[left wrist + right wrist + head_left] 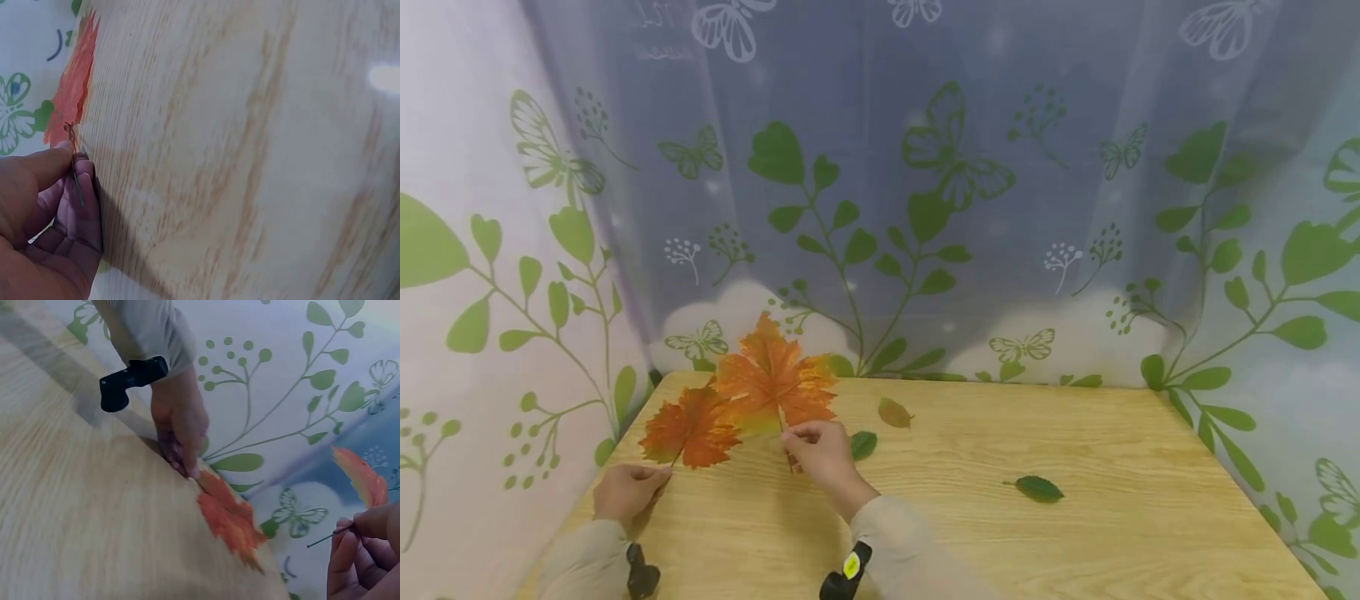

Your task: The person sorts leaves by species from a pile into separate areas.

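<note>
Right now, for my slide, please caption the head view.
Left hand and right hand each pinch an orange leaf by its stem; three small leaves lie on the table.

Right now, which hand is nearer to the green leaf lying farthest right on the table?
The right hand. It is left of the green leaf; the left hand is farther off on the same side.

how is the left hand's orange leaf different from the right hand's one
The right leaf looks larger than the left leaf in the head view. The left leaf is deeper reddish orange; the right leaf is lighter, with yellowish patches. The right leaf's tip shows against the curtain; the left leaf shows mostly against the table. Both are jagged-edged, stems pinched by the left hand and right hand.
</note>
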`<act>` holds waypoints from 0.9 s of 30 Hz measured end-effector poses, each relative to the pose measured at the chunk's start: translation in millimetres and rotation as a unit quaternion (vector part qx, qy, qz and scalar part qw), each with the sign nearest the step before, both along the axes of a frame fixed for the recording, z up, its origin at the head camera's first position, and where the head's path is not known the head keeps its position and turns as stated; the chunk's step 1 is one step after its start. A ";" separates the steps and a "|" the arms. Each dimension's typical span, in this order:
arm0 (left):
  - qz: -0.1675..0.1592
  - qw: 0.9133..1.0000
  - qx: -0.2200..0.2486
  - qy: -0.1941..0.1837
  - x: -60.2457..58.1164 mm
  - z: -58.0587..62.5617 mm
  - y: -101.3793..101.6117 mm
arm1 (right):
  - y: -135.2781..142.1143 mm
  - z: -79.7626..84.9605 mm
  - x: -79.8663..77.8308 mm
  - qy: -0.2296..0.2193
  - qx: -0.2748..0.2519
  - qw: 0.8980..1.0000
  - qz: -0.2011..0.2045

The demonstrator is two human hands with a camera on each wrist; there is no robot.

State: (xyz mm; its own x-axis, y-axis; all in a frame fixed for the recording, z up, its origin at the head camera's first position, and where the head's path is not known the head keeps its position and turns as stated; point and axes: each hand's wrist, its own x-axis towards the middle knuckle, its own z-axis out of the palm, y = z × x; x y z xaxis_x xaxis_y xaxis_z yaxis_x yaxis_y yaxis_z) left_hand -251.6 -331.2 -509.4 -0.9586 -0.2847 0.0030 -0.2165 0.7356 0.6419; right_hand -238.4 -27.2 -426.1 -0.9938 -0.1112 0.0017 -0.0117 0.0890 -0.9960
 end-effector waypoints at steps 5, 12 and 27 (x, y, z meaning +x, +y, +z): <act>0.003 1.000 -0.001 0.003 3.6 3.0 1.4 | -23.8 -14.8 -1.3 -0.009 -0.006 1.000 0.011; 0.005 1.000 0.010 0.002 3.7 1.6 4.5 | -33.7 -39.5 -4.1 -0.016 -0.021 0.999 -0.023; 0.009 1.000 0.011 0.005 0.9 -2.4 2.1 | -22.7 -74.1 -11.8 -0.051 -0.036 0.995 -0.076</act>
State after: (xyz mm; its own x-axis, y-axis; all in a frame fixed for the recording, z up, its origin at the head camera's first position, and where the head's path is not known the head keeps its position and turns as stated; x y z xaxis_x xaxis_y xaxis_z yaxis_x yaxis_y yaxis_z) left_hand -250.6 -329.2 -511.8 -0.9532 -0.3022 0.0062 -0.2230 0.7168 0.6606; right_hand -250.2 -49.9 -500.3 -0.9945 0.0374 -0.0973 0.0978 0.0098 -0.9952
